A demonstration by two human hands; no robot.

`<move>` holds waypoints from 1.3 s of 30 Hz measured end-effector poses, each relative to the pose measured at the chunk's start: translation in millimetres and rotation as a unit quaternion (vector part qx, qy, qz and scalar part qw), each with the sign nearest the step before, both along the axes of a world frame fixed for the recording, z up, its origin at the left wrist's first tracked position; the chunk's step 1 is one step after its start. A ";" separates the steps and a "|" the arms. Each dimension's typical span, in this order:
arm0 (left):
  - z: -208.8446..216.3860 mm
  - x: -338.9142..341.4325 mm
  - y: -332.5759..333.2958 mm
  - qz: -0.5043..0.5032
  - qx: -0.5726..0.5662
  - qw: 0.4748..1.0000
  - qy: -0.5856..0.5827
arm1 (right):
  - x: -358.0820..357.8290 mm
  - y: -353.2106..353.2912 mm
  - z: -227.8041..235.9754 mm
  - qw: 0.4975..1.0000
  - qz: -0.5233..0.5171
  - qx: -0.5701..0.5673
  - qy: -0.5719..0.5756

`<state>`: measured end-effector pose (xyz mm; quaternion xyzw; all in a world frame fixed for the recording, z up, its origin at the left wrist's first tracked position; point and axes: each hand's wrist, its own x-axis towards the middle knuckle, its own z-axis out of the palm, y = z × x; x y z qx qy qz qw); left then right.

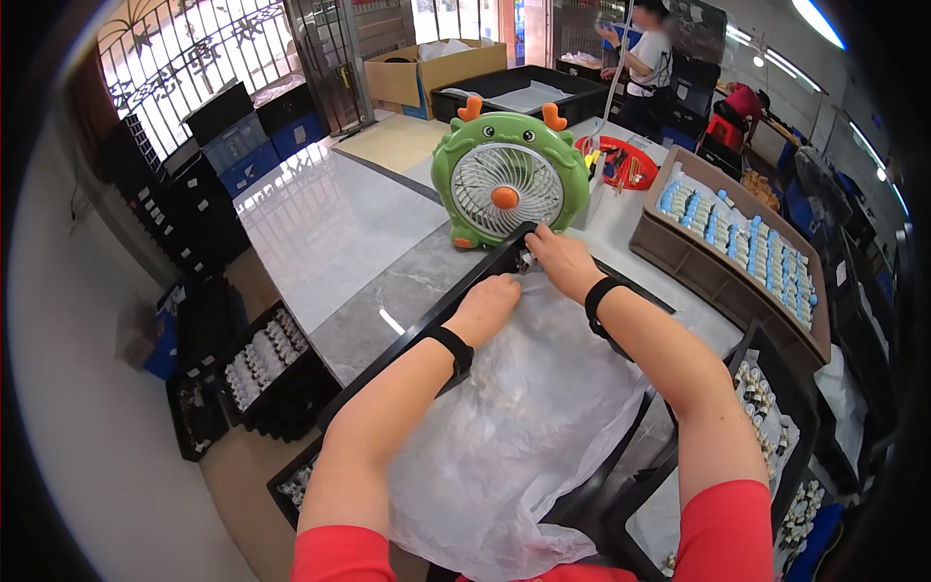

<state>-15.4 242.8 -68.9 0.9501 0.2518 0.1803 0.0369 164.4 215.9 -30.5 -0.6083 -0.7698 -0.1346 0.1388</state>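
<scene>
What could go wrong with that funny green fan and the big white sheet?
The green fan faces the white sheet, so if it blows, it might flap the sheet about; I can't tell whether it's on.

The fan also stands just beyond the right hand, by the corner of the black tray. A bump might shove it.

The sheet's loose near end might snag.

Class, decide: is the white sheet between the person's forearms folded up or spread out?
Spread out, though wrinkled: the white sheet lies broadly across the black tray, its crumpled lower edge loose.
</scene>
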 end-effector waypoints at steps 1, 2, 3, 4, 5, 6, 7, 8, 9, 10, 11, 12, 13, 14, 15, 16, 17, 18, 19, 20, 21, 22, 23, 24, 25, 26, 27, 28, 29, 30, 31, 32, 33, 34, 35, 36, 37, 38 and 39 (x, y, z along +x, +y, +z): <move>-1.6 -2.7 -1.1 -0.013 0.007 1.000 0.008 | 0.6 1.3 -5.7 1.000 0.000 0.001 -0.004; -2.2 -4.4 -1.9 -0.027 0.016 0.999 0.014 | 0.9 2.8 -9.5 1.000 0.001 0.002 -0.009; -2.0 -4.9 -2.7 -0.025 0.015 0.999 0.019 | 2.1 3.7 -12.2 1.000 0.007 0.004 -0.007; -1.3 -5.3 -3.6 -0.023 0.013 0.999 0.025 | 3.8 4.2 -14.4 1.000 0.012 0.005 -0.006; -1.5 -6.1 -3.9 -0.021 0.012 0.999 0.030 | 3.5 4.2 -15.1 1.000 0.018 0.006 -0.005; -1.9 -6.9 -3.8 -0.025 0.011 0.999 0.028 | 2.0 4.6 -15.9 1.000 0.018 0.001 0.007; -2.2 -7.6 -3.5 -0.030 0.011 0.999 0.026 | -0.1 5.0 -16.3 1.000 0.017 -0.003 0.019; -1.7 -8.1 -3.2 -0.034 0.012 0.999 0.024 | -1.5 5.4 -15.3 0.999 0.017 -0.007 0.030; -1.5 -8.1 -2.9 -0.033 0.005 0.999 0.017 | 0.9 8.8 -20.0 0.998 0.036 -0.008 0.043; -1.6 -7.4 -2.6 -0.031 -0.002 0.999 0.011 | 5.6 14.8 -29.5 0.997 0.055 -0.008 0.056; 1.8 -7.0 -4.4 -0.029 -0.010 1.000 0.005 | 4.3 15.8 -29.3 0.995 0.074 -0.010 0.069; 5.4 -6.2 -7.1 -0.011 -0.024 1.000 0.000 | 3.5 15.4 -29.4 0.996 0.054 -0.012 0.073; 9.6 -5.2 -10.7 0.008 -0.039 0.999 -0.005 | 2.6 13.9 -29.7 0.996 0.034 -0.014 0.078; 13.5 -4.5 -14.4 0.025 -0.054 0.998 -0.010 | 0.9 10.0 -26.2 0.996 0.013 -0.018 0.081; 13.4 -4.4 -14.5 0.025 -0.058 0.998 -0.002 | 3.0 7.8 -24.2 0.996 0.004 -0.028 0.090; 13.3 -4.4 -14.2 0.024 -0.061 0.998 0.007 | 7.5 5.4 -22.5 0.994 -0.006 -0.039 0.099; 12.9 -3.9 -14.2 0.023 -0.065 0.998 0.015 | 11.8 1.6 -20.1 0.993 -0.016 -0.050 0.107; 10.2 -5.3 -12.3 0.015 -0.063 0.997 0.036 | 10.9 -6.4 -12.6 0.991 -0.024 -0.085 0.097; 5.4 -7.5 -9.0 0.006 -0.060 0.997 0.056 | 9.5 -18.3 -4.9 0.988 -0.033 -0.121 0.088; 5.4 -7.9 -8.6 -0.005 -0.056 0.995 0.076 | 9.8 -30.8 1.2 0.984 -0.045 -0.154 0.078; 5.6 -8.0 -9.4 -0.003 -0.059 0.996 0.068 | 12.1 -40.5 2.1 0.985 -0.037 -0.158 0.055; 6.3 -8.1 -11.0 0.000 -0.062 0.996 0.060 | 12.7 -46.8 2.2 0.983 -0.013 -0.179 0.040; 8.4 -8.3 -11.9 0.003 -0.064 0.997 0.053 | 12.4 -51.8 4.0 0.980 0.012 -0.198 0.026; 9.5 -8.0 -12.2 0.000 -0.075 0.995 0.059 | 11.4 -57.3 7.2 0.975 0.037 -0.217 0.012; 9.8 -7.4 -12.1 -0.002 -0.086 0.994 0.064 | 7.0 -61.6 10.4 0.967 0.049 -0.250 0.011; 11.1 -7.7 -11.3 -0.004 -0.095 0.993 0.072 | 4.7 -63.2 9.5 0.959 0.062 -0.274 0.023; 9.6 -7.9 -9.8 -0.016 -0.078 0.995 0.063 | 3.7 -64.1 7.0 0.951 0.074 -0.298 0.034; 5.9 -8.0 -7.6 -0.028 -0.060 0.996 0.053 | 2.7 -65.6 6.7 0.942 0.086 -0.321 0.046; 5.6 -9.3 -7.1 -0.039 -0.043 0.997 0.044 | 0.0 -67.8 11.1 0.936 0.085 -0.337 0.059; 5.9 -10.5 -6.7 -0.039 -0.038 0.997 0.045 | 0.1 -69.6 12.4 0.938 0.072 -0.334 0.063; 6.7 -11.5 -6.6 -0.040 -0.034 0.998 0.046 | 0.3 -71.4 12.5 0.939 0.059 -0.331 0.066; 12.0 -10.9 -9.7 -0.041 -0.029 0.998 0.047 | 1.2 -73.6 12.0 0.941 0.045 -0.328 0.070; 16.7 -10.1 -14.9 -0.042 -0.040 0.997 0.046 | 1.9 -80.0 9.5 0.951 0.036 -0.300 0.069; 21.7 -9.4 -22.2 -0.043 -0.051 0.997 0.045 | 2.4 -90.3 4.7 0.960 0.027 -0.271 0.069; 26.8 -10.2 -29.4 -0.042 -0.062 0.996 0.044 | 0.6 -99.2 1.2 0.968 0.021 -0.241 0.068; 26.0 -9.3 -33.6 -0.061 -0.049 0.995 0.067 | -5.6 -110.0 4.6 0.961 0.020 -0.271 0.060; 24.5 -8.0 -37.3 -0.081 -0.036 0.992 0.089 | -13.5 -121.8 10.3 0.953 0.020 -0.299 0.051; 23.8 -5.9 -41.3 -0.100 -0.023 0.988 0.111 | -20.8 -132.1 18.9 0.943 0.019 -0.329 0.044; 26.2 -4.7 -45.5 -0.080 -0.082 0.982 0.151 | -26.0 -138.3 27.9 0.930 0.018 -0.365 0.036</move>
